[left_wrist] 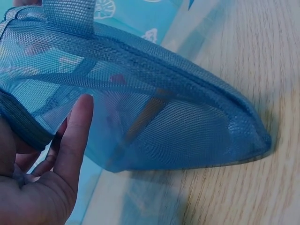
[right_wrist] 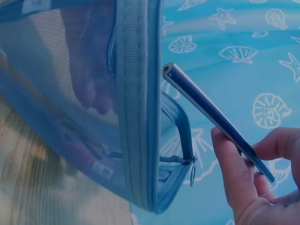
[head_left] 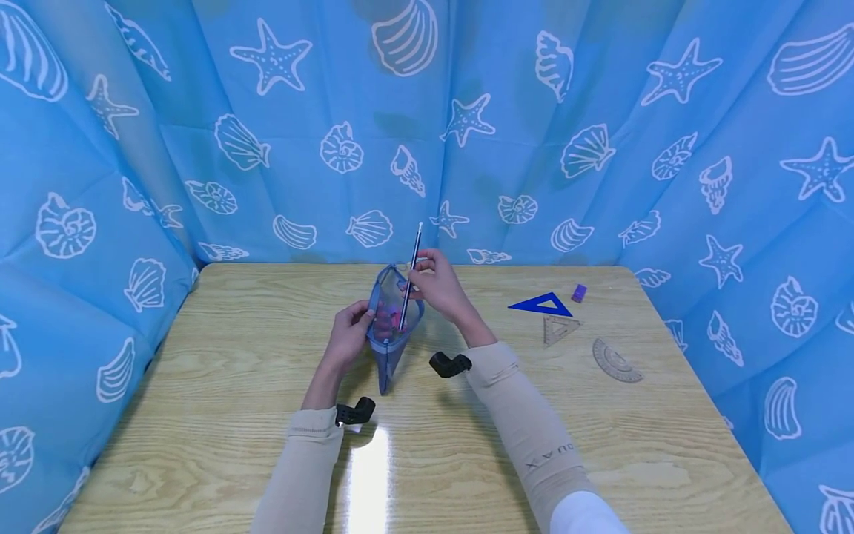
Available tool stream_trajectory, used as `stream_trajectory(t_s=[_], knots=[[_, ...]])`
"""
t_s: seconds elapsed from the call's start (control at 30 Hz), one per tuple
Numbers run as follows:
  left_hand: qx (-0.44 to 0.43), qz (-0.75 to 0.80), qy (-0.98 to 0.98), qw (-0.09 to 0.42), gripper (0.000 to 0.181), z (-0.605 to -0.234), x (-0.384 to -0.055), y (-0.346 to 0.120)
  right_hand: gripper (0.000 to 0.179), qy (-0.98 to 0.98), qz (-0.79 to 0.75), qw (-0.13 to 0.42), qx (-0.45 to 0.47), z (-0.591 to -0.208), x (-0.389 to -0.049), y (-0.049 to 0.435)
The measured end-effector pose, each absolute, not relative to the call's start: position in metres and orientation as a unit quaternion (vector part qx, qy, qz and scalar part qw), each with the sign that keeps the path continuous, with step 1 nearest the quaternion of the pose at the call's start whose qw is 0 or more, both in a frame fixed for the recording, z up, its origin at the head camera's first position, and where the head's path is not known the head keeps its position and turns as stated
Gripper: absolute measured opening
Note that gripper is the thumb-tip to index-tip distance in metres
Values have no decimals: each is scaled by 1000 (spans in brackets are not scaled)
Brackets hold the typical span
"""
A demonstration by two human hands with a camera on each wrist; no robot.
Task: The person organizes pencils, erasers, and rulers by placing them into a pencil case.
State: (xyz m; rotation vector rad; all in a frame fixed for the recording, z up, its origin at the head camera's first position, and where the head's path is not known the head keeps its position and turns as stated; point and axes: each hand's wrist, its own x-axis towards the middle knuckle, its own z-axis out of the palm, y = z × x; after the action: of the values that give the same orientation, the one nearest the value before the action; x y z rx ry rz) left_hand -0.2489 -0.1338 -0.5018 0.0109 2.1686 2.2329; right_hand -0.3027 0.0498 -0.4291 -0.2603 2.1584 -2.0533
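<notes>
A blue mesh zip pouch [head_left: 388,357] gapes open near the back of the table. My left hand [head_left: 348,330] pinches its left rim, thumb outside against the mesh in the left wrist view and fingers behind. Between thumb and fingers my right hand [head_left: 440,285] grips a dark blue striped pencil [right_wrist: 201,103]. Its lower end overlaps the pouch mouth in the head view; the right wrist view has that end right beside the zipper edge [right_wrist: 138,93]. Through the mesh show a long brownish stick [left_wrist: 143,119] and something pinkish, both blurred.
To the right lie a blue set square [head_left: 534,305], a clear set square [head_left: 559,330], a clear protractor [head_left: 617,362] and a purple eraser [head_left: 579,294]. A blue shell-print curtain [head_left: 467,170] hangs along the table's back edge and sides.
</notes>
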Motion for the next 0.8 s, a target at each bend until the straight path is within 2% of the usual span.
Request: stream_trajectory(t_s=[0.53,0.8], knots=[[-12,693,720,-28,29,-502,-249,-128,40,748,-648,101,-98,-430,-284,39],[-17,697,716,-38,28,-498,-249,-125,46,782,-606,113,-91,-427,-279,35]])
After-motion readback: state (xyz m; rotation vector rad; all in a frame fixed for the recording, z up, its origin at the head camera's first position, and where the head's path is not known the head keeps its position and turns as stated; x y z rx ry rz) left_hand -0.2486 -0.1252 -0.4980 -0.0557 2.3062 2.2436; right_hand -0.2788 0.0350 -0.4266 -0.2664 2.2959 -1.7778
